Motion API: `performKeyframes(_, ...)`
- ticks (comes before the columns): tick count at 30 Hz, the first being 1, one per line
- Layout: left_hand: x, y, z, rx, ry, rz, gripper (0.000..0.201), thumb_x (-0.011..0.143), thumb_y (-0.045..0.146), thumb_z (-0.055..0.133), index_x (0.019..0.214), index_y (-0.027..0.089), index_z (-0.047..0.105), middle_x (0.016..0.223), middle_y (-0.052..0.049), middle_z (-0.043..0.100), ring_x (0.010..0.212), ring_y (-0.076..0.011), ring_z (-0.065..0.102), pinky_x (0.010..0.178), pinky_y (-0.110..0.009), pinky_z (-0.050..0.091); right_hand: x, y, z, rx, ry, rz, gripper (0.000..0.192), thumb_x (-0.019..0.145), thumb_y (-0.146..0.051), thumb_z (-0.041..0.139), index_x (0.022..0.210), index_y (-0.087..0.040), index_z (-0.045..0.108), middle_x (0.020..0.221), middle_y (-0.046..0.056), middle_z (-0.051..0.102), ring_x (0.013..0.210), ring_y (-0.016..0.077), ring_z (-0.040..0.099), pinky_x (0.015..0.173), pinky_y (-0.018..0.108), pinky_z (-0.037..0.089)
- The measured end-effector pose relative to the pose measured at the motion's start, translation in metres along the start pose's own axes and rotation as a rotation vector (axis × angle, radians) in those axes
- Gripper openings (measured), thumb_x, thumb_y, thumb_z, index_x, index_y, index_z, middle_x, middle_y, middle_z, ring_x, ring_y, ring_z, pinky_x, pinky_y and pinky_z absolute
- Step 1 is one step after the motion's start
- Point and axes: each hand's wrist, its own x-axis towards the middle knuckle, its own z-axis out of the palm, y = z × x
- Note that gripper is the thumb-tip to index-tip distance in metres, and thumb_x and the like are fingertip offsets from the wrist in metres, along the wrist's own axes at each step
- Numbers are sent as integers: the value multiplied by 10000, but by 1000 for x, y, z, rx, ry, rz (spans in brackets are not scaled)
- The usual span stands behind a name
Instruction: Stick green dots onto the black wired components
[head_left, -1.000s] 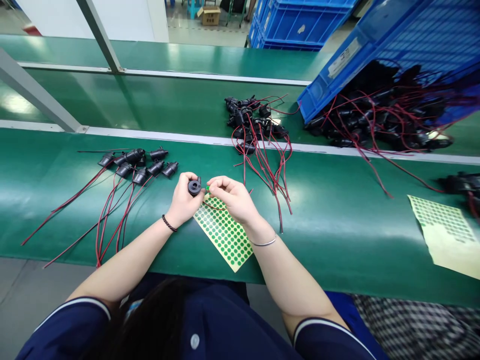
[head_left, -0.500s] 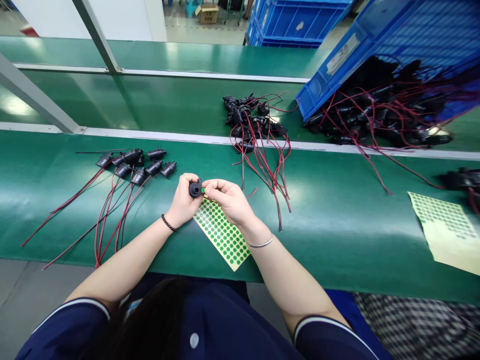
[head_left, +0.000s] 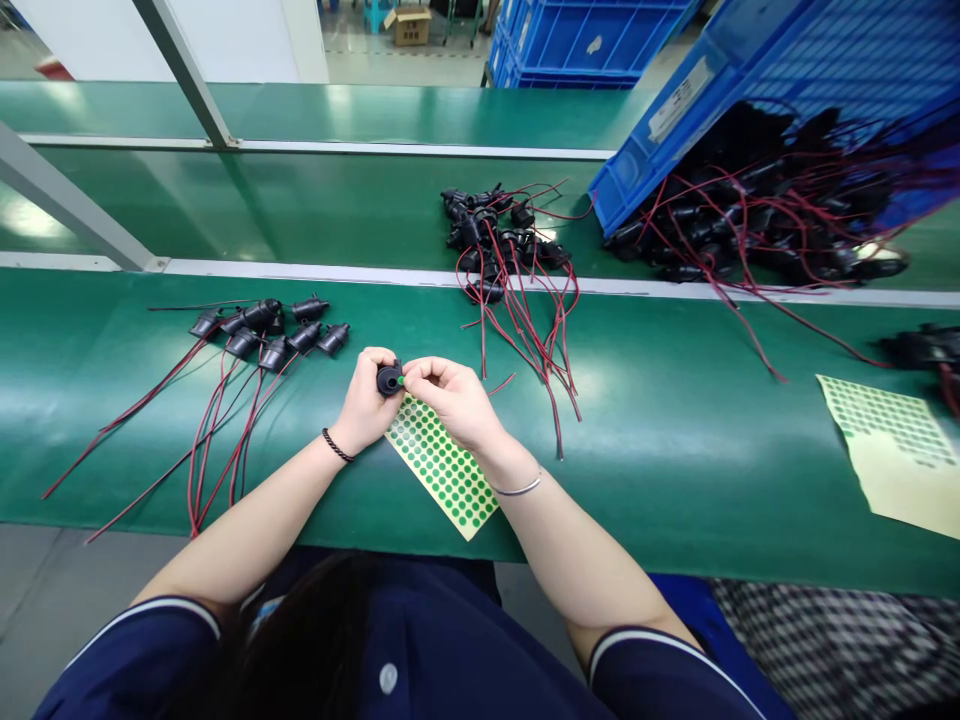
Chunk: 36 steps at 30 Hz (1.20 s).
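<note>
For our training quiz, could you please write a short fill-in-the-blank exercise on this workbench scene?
1. The left hand holds a small ____ round part.
2. The right hand presses a ____ dot sticker to it.
3. The sticker sheet lies on the ____ belt.
4. The tipped crate is ____.

Missing words: black; green; green; blue

Navy short sleeves (white-trimmed cuffs), black wrist band, thin silver bangle

The left hand grips a small black part; the right hand presses a green dot sticker against it, above the sticker sheet.
</note>
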Motion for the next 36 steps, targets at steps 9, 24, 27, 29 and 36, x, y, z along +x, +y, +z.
performKeyframes(9,0,0,0,19,1,-8,309,765,100,606,983,229,430,945,-15,515,836,-149,546,762,-312,479,1,3,1,-31,26,-10,131,639,-296,750,651,-196,666,869,41,717,840,179,644,860,352,501)
performKeyframes(24,2,2,-4,125,17,174,256,834,153,574,1022,237,420,953,-27,537,863,-172,545,760,-328,469,-3,1,5,-31,-2,-9,216,641,-319,771,732,-212,607,688,-23,633,630,124,556,631,289,472)
performKeyframes(27,1,2,-4,133,24,171,268,820,148,568,1023,240,419,953,-29,542,863,-178,546,758,-337,470,-3,1,5,-18,0,9,220,635,-313,775,740,-211,611,696,-22,638,637,122,565,641,288,478)
performKeyframes(29,1,2,-3,128,36,154,278,802,129,558,1014,241,417,944,-24,536,852,-173,542,750,-331,468,-4,0,5,-1,-6,25,238,612,-288,786,760,-207,619,719,-18,650,657,123,585,665,290,494)
performKeyframes(36,-1,2,-2,161,26,149,238,830,164,548,1014,241,418,944,-31,539,859,-179,543,750,-343,470,-3,1,4,-1,-6,18,232,611,-289,785,757,-208,624,712,-17,654,660,125,589,658,287,504)
